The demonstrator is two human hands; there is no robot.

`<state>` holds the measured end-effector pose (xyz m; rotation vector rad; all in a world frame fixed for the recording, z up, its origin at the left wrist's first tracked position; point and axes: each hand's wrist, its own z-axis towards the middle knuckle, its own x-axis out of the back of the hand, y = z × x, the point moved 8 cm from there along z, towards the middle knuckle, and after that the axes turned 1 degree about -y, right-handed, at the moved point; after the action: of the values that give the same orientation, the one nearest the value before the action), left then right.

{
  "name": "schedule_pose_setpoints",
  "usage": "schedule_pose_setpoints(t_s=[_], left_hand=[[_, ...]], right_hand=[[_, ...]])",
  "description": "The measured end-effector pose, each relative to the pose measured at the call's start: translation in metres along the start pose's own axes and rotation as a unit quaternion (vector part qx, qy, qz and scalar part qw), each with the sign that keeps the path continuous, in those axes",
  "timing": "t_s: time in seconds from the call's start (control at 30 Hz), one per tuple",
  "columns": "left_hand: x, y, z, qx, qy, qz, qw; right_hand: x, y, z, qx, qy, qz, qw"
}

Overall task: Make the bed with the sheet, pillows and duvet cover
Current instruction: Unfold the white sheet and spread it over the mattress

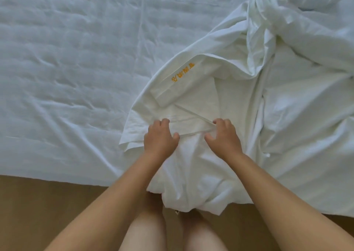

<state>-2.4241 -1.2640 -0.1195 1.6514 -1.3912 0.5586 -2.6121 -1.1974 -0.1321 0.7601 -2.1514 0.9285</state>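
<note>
Floor (38,212): brown, below the bed's near edge, bare knees (145,231) above it.
Left hand (160,137): knuckles up, fingers curled, gripping a hem of the duvet cover (201,164).
Right hand (223,135): just beside, pinching the same hem, thumb spread.
Duvet cover: white, crumpled, hanging over the bed edge; orange lettering (183,71) beyond the hands; bunched far right.
Sheet (67,59): wrinkled, spread flat to the left.

— Where does your one camera sit?
— On your head, wide-angle, facing forward and steeply down, close above the bed's (76,59) near edge.
— What does it frame?
— Your left hand (160,137) and right hand (224,136), gripping the duvet cover (191,97), sit mid-frame. The floor (38,202) runs along the bottom.
</note>
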Motion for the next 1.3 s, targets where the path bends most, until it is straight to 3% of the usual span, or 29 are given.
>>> schedule_pose_setpoints(t_s=[0.07,0.13,0.23,0.33,0.4,0.5,0.6,0.73,0.8,0.9,1.0,1.13,1.2,1.3], left_hand=[[0.027,0.017,0.040,-0.032,0.069,0.004,0.997],[0.042,0.030,0.076,-0.058,0.100,0.018,0.993],[0.037,0.034,0.119,-0.050,0.053,0.038,0.997],[0.027,0.031,0.142,-0.031,-0.010,0.039,0.999],[0.031,0.033,0.150,-0.044,-0.038,-0.018,0.998],[0.066,0.020,0.163,-0.038,-0.027,-0.154,0.987],[0.124,-0.024,0.169,-0.010,-0.003,-0.265,0.964],[0.177,-0.129,0.145,0.046,-0.101,-0.302,0.947],[0.183,-0.178,0.120,0.085,-0.133,-0.281,0.947],[0.173,-0.209,0.101,0.068,-0.092,-0.191,0.975],[0.165,-0.199,0.088,0.008,-0.012,-0.099,0.995],[0.149,-0.163,0.051,-0.094,0.019,-0.050,0.994],[0.139,-0.138,0.022,-0.158,0.006,-0.017,0.987],[0.132,-0.111,-0.015,-0.246,-0.015,0.016,0.969]], right_hand=[[0.004,-0.012,0.021,-0.023,0.030,0.043,0.998],[-0.002,-0.018,0.039,-0.048,0.015,0.020,0.999],[-0.014,-0.019,0.058,-0.071,-0.016,-0.021,0.997],[-0.004,-0.018,0.066,-0.066,0.065,0.058,0.994],[0.012,-0.026,0.061,-0.053,0.133,0.135,0.981],[0.029,-0.071,0.045,-0.012,0.180,0.156,0.971],[0.019,-0.151,0.025,0.057,0.108,0.225,0.967],[-0.032,-0.243,0.005,0.141,-0.051,0.219,0.964],[-0.060,-0.262,0.001,0.156,-0.116,0.182,0.964],[-0.091,-0.263,-0.004,0.168,-0.208,0.109,0.957],[-0.097,-0.248,0.001,0.100,-0.277,0.199,0.935],[-0.046,-0.201,0.046,-0.097,-0.055,0.443,0.890],[-0.037,-0.195,0.064,-0.139,-0.043,0.481,0.865],[-0.034,-0.204,0.082,-0.159,-0.033,0.475,0.865]])
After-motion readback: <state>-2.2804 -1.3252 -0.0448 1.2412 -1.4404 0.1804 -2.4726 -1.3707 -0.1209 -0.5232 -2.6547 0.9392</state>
